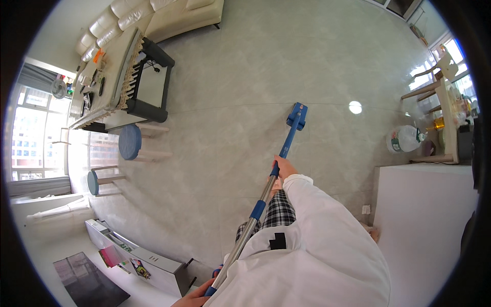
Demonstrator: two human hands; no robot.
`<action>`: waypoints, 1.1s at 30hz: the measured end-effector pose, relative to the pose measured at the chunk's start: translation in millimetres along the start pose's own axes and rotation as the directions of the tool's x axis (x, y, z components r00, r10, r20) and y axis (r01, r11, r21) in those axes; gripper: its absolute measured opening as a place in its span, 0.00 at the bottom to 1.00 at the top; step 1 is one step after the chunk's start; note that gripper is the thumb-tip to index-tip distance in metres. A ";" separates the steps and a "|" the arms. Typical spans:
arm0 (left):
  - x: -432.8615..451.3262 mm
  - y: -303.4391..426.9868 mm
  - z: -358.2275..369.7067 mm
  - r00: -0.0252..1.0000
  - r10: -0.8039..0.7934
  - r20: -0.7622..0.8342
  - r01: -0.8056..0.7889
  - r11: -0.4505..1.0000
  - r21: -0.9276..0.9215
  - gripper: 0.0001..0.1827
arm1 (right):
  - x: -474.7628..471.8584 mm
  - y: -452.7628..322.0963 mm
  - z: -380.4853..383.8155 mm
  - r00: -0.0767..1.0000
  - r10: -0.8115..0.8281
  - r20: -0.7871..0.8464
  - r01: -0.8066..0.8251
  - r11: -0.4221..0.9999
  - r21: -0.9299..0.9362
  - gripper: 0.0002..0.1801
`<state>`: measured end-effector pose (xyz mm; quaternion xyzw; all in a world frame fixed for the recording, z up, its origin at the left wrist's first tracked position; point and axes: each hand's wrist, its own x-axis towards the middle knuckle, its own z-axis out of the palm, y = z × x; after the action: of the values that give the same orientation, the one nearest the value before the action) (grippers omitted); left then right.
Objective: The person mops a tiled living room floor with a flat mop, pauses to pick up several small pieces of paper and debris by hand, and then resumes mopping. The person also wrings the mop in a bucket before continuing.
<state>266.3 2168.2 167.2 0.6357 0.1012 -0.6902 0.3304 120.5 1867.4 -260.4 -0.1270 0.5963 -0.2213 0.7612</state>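
A mop with a blue and silver telescopic pole [248, 228] runs diagonally from the bottom of the head view up to the floor ahead. Its blue rectangular head [297, 116] rests on the grey tiles [245, 146]. My right hand [284, 167], in a white sleeve, is wrapped around the pole's blue upper section, not far from the head. Down at the lower edge, my left hand [197, 296] grips the near end of the pole by a blue collar. Part of that hand is cut off by the frame.
To the left stand a cloth-covered table [115, 82] and two blue-topped stools [130, 142]. A cream sofa [184, 19] is behind the table. At right are a large plastic bottle [403, 139], a wooden shelf [452, 126] and a white cabinet [422, 199]. A white TV cabinet [153, 261] is lower left.
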 end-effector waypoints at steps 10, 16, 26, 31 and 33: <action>64.6 72.6 -15.6 0.980 -0.093 0.178 0.029 0.943 0.333 0.27 | 5.3 0.3 77.2 0.992 0.075 -0.102 -0.046 0.964 0.261 0.13; 124.1 133.6 -68.6 0.973 -0.085 0.214 0.014 0.951 0.310 0.29 | -25.5 -6.8 134.0 0.992 -0.008 0.128 -0.029 0.960 0.280 0.12; 104.2 204.1 -142.5 0.528 0.713 0.462 -0.714 0.667 -0.213 0.13 | -0.8 4.3 230.4 0.973 0.173 0.153 -0.231 0.773 0.591 0.08; 84.0 248.5 -143.5 0.309 0.859 0.409 -0.916 0.385 -0.117 0.21 | 16.6 5.8 252.4 0.928 -0.265 0.263 0.234 0.961 0.145 0.08; 88.2 263.9 -152.6 0.290 0.873 0.391 -0.912 0.377 -0.165 0.20 | 44.2 8.2 254.6 0.880 -0.388 0.275 0.417 0.907 -0.055 0.08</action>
<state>546.8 2023.9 131.7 0.4341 -0.3738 -0.5095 0.6420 375.9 1835.0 -236.4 -0.3183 0.4641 -0.3223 0.7612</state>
